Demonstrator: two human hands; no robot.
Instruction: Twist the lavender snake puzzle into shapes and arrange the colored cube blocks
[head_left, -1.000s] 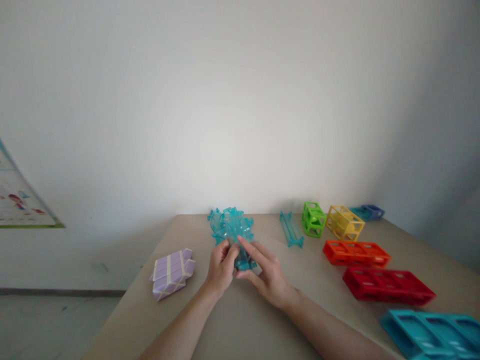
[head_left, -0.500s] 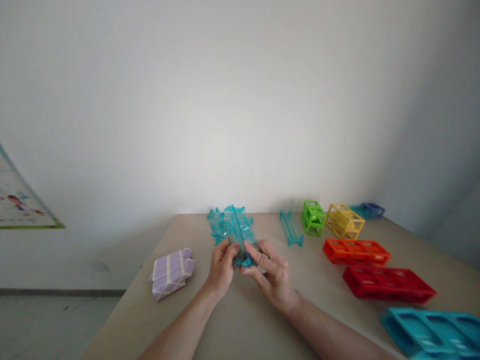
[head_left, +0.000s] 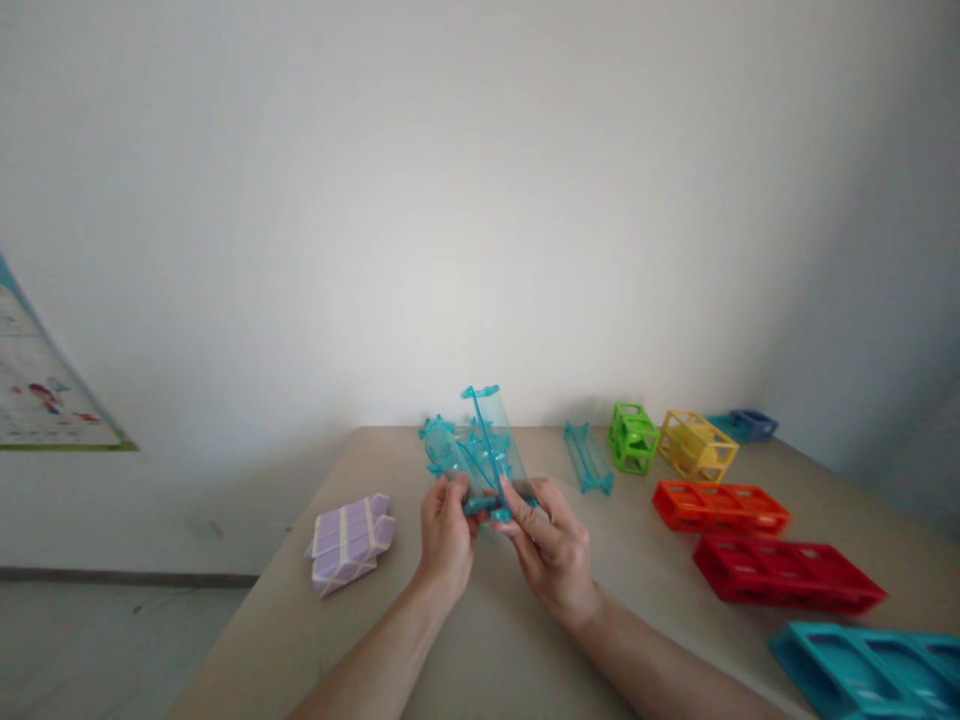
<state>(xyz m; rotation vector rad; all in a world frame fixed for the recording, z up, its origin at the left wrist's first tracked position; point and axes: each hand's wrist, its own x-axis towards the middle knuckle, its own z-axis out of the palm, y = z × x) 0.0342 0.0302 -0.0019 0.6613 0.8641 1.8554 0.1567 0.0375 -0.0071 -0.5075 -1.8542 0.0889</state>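
- Both hands meet over the middle of the table, each pinching the near, lower end of a clear blue track piece.
- The left hand has its fingers closed narrow on the piece's left edge; the right hand grips the right edge, thumb on top.
- The piece's long axis tilts up and away from the fingers, its far end raised above the pile of clear blue pieces just behind.
- Neither hand is nearer; they hold it about evenly.
- A lilac block lies to the left, a loose blue track and coloured frames to the right.
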